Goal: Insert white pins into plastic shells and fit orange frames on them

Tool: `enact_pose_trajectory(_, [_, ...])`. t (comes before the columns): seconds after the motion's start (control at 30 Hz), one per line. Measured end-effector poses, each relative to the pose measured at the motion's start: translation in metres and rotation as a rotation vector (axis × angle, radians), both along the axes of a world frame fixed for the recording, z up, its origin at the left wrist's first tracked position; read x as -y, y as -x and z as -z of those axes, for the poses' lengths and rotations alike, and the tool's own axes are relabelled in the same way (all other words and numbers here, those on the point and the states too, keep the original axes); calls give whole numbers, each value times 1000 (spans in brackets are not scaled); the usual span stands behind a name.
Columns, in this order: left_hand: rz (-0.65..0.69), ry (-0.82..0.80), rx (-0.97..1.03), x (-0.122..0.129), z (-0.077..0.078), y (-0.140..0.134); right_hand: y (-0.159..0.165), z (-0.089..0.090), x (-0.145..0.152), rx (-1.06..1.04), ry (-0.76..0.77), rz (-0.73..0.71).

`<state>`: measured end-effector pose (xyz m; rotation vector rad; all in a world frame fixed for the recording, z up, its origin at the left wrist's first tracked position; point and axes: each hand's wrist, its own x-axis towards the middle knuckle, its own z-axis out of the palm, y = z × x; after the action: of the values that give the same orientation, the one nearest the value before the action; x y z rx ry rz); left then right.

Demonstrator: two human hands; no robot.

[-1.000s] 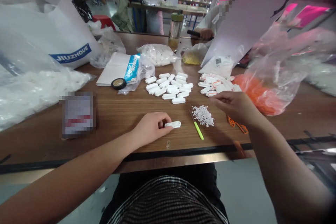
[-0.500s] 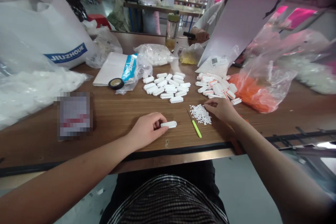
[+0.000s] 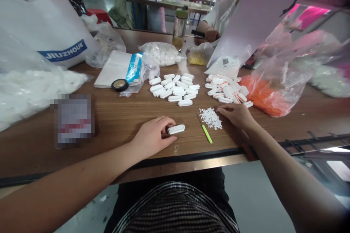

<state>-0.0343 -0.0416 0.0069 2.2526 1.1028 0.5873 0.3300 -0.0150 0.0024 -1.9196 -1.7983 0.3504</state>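
Observation:
My left hand point(image 3: 153, 135) is curled loosely about the left end of a white connector housing point(image 3: 176, 129), whose rows of small holes face up. The thumb lies a little apart from its near side, while the bent fingers stay at its far side and end. At the right edge of a heap of tiny white plugs point(image 3: 211, 118), my right hand point(image 3: 237, 115) has thumb and forefinger pinched together; whatever is between the tips is too small to make out. A thin pick with a yellow-green handle point(image 3: 207, 134) lies between the hands, its tip beside the heap.
Behind the hands lie white connector housings point(image 3: 178, 91) and others with orange strips point(image 3: 224, 90). An orange-filled bag point(image 3: 269, 96), black tape roll point(image 3: 119, 85), papers point(image 3: 111, 71), bottle point(image 3: 179, 29) and large white bags point(image 3: 30, 87) stand around. Across the table is another person's hand point(image 3: 212, 34).
My left thumb has moved down off the connector housing, which shows more fully. My right hand stays at the heap's edge, shifted slightly right. The whole view has shifted a little.

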Motion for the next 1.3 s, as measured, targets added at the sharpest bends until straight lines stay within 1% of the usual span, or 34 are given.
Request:
enact_pose_trajectory(0.2, [0, 27, -5, -1, 0, 2, 2, -2, -4, 3, 39, -30])
enact_pose_trajectory(0.33, [-11, 6, -11, 1, -2, 2, 4, -6, -3, 54, 77, -2])
enact_pose_trajectory(0.5, [-48, 9, -51, 2, -6, 2, 1, -5, -3, 87, 116, 1])
enact_pose_trajectory(0.6, [-59, 10, -53, 2, -6, 1, 1, -4, -2, 121, 69, -30])
enact_pose_trajectory(0.7, [-70, 7, -55, 2, -6, 1, 3, -2, -1, 237, -5, -105])
enact_pose_trajectory(0.8, [-76, 4, -53, 2, -5, 2, 4, 0, 0, 324, -11, -98])
enact_pose_trajectory(0.87, [-75, 5, -52, 1, -5, 3, 4, 0, 0, 280, 4, -53])
enact_pose_trajectory(0.93, [-76, 11, -52, 1, -5, 3, 7, -5, 0, 184, 35, 9])
enact_pose_trajectory(1.0, [-79, 22, -50, 0, -5, 3, 18, -14, 3, 85, 50, 52])
enact_pose_trajectory(1.03, [-81, 27, -49, 0, -5, 3, 28, -20, 5, 37, 35, 47])
enact_pose_trajectory(1.1, [-88, 38, -48, 0, -5, 2, 56, -33, 13, -68, -21, -46])
enact_pose_trajectory(1.13, [-96, 43, -47, 0, -5, 2, 72, -38, 18, -122, -56, -126])
enact_pose_trajectory(1.17, [-104, 49, -46, 0, -5, 2, 90, -42, 22, -152, -51, -234])
enact_pose_trajectory(1.23, [-113, 61, -40, 1, -5, 1, 123, -45, 29, -183, -33, -425])
enact_pose_trajectory(1.3, [-111, 69, -29, 1, -6, 1, 149, -42, 33, -181, -33, -560])
